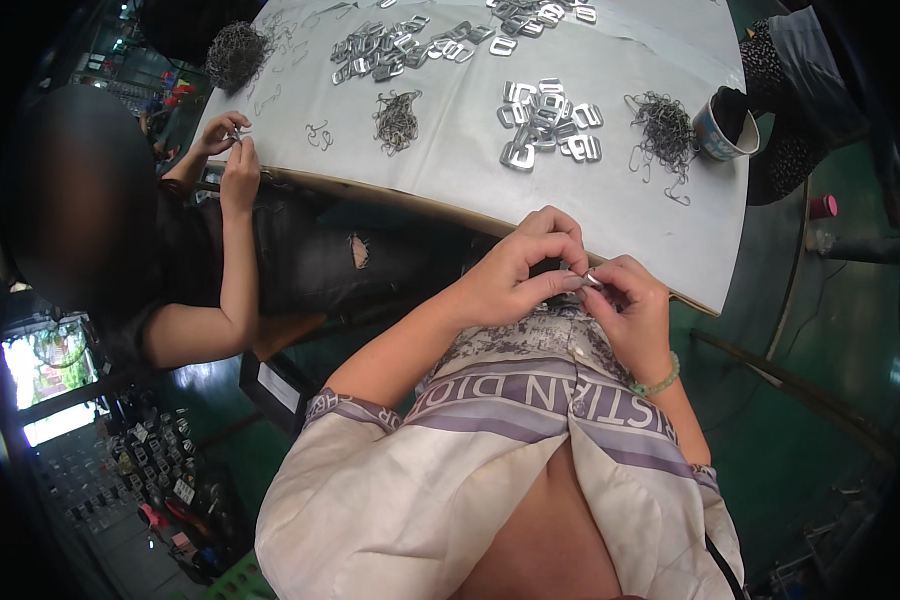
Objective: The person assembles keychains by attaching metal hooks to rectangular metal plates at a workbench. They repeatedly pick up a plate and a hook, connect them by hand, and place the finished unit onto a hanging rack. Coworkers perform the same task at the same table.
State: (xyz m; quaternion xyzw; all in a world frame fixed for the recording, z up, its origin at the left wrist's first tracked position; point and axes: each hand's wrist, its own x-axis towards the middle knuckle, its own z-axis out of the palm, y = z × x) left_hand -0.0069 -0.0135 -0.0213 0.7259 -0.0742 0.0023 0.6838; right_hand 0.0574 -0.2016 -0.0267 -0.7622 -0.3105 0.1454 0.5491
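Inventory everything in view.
Table: one, pale, top
Buckles: several piles, silver, on table
Wire hooks: three clumps, strays, grey, on table
Cup: one, white, table's right edge
Cylinder: one, pink, far right
Floor: one, green, below
Co-worker: one, black clothing, left
Dotted garment: one, black, upper right
Background goods: uncountable, mixed, lower left
Metal piece: one, silver, between fingertips
Bracelet: one, green, right wrist
Shirt: one, cream, purple, torso
Left hand: one, near table edge
Right hand: one, beside left

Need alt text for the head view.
Left hand and right hand pinch a small shiny metal piece near the table edge; beyond lie piles of silver buckles and wire hooks, with a co-worker seated at left.
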